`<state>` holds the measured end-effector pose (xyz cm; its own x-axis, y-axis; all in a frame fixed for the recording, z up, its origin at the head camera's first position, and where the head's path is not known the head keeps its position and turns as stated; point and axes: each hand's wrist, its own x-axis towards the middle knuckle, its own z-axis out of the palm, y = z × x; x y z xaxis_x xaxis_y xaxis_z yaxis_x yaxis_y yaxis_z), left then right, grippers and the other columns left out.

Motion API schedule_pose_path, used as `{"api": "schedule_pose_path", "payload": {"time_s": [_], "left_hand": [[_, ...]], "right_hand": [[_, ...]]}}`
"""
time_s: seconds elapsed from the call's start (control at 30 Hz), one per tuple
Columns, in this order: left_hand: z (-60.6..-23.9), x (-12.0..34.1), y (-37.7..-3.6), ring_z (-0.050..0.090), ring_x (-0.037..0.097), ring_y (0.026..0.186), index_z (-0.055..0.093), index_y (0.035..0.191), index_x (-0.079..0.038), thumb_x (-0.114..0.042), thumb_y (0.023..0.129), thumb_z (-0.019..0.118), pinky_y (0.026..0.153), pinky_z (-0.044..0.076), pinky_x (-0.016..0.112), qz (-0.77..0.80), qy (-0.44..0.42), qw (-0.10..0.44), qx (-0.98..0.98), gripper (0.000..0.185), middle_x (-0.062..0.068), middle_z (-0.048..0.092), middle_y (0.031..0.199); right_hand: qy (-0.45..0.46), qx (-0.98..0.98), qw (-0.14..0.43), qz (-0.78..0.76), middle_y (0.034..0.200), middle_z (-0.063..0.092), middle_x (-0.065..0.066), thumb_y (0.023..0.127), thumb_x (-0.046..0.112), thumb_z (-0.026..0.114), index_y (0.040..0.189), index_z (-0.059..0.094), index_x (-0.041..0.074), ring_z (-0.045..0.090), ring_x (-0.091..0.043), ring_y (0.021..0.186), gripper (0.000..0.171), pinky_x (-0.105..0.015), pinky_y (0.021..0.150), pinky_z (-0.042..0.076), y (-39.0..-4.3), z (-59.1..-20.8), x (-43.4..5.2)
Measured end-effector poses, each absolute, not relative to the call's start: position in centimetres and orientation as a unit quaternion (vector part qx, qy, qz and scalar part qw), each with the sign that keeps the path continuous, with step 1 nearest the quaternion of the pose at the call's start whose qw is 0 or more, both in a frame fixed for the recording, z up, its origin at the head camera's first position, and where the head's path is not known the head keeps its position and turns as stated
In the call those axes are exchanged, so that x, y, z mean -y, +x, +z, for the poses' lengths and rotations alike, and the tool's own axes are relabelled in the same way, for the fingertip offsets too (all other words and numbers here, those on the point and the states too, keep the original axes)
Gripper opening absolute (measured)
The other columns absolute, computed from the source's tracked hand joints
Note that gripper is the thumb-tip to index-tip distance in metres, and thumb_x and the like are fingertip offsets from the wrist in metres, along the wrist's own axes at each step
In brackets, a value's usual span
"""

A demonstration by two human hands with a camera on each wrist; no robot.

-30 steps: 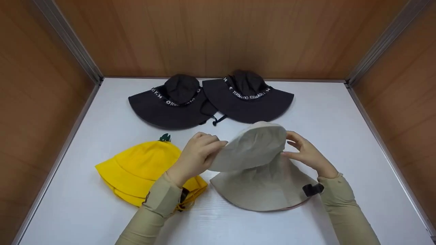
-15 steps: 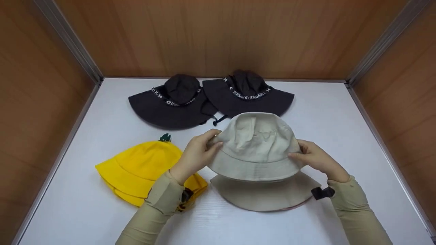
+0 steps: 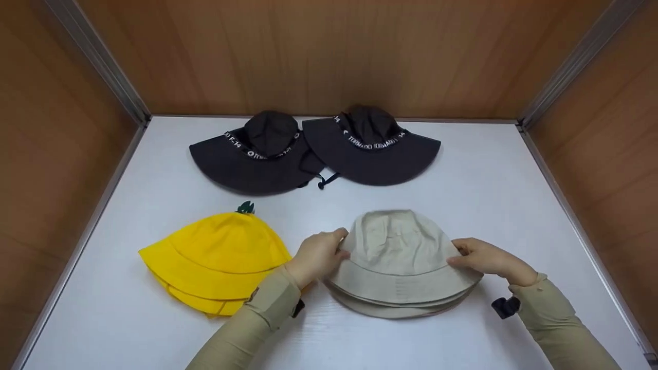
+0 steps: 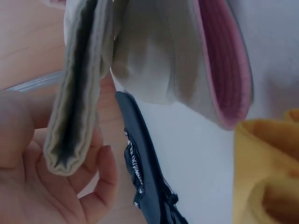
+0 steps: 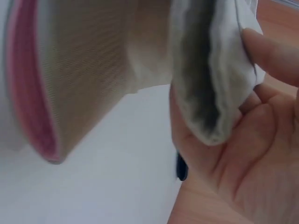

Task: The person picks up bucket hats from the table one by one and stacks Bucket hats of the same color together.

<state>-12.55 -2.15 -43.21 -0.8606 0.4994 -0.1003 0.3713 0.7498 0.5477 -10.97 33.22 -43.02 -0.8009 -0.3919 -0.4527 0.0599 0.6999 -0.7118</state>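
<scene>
Lowered since half a second ago: pale hat (image 3: 398,246), now down over the crown of the pink-lined hat (image 4: 191,70) on the desk (image 3: 329,341), with brims apart. Pinched at opposite sides between thumb and fingers of both hands, left (image 3: 316,257) and right (image 3: 488,259). Unmoved: yellow hat (image 3: 216,257), two dark hats (image 3: 380,164) behind.

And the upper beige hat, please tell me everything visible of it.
The upper beige hat is soft-looking fabric: a creased, domed crown above a stitched brim, dark inside. The left grip and right grip pinch its sides, holding it crown up over a pink-lined hat; whether the hats touch is unclear.
</scene>
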Motion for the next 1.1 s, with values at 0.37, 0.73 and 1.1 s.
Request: {"api": "schedule_pose_path", "payload": {"time_s": [0.37, 0.73, 1.1], "left_hand": [[-45.6, 2.1, -13.0, 0.051, 0.016, 0.069, 0.06, 0.095, -0.007, -0.013, 0.091, 0.061, 0.066, 0.046, 0.034, 0.257, 0.208, 0.166, -0.929, 0.007, 0.003, 0.06, 0.075], [-43.8, 2.5, -11.8, 0.051, 0.014, 0.069, 0.063, 0.102, -0.007, -0.016, 0.09, 0.064, 0.066, 0.046, 0.031, 0.285, 0.237, 0.159, -0.915, 0.014, 0.004, 0.065, 0.081], [-45.8, 1.4, -12.4, 0.05, 0.016, 0.072, 0.063, 0.094, -0.008, -0.01, 0.09, 0.063, 0.071, 0.046, 0.033, 0.212, 0.197, 0.225, -0.93, 0.005, 0.002, 0.061, 0.078]], "right_hand": [[-0.081, -0.887, 0.291, -0.349, 0.117, 0.062, -0.018, 0.093, 0.029, 0.058, 0.125, 0.055, -0.005, 0.054, -0.024, 0.105, 0.046, -0.044, 0.093, 0.042, -11.1, -46.0, -34.2], [-0.127, -0.841, 0.334, -0.406, 0.105, 0.065, -0.013, 0.095, 0.018, 0.056, 0.118, 0.058, -0.009, 0.056, -0.006, 0.087, 0.036, -0.02, 0.077, 0.044, -10.3, -43.4, -35.3], [-0.105, -0.895, 0.289, -0.322, 0.088, 0.06, -0.005, 0.093, 0.018, 0.058, 0.097, 0.063, -0.001, 0.048, -0.013, 0.078, 0.02, -0.027, 0.069, 0.04, -10.5, -45.8, -34.4]]}}
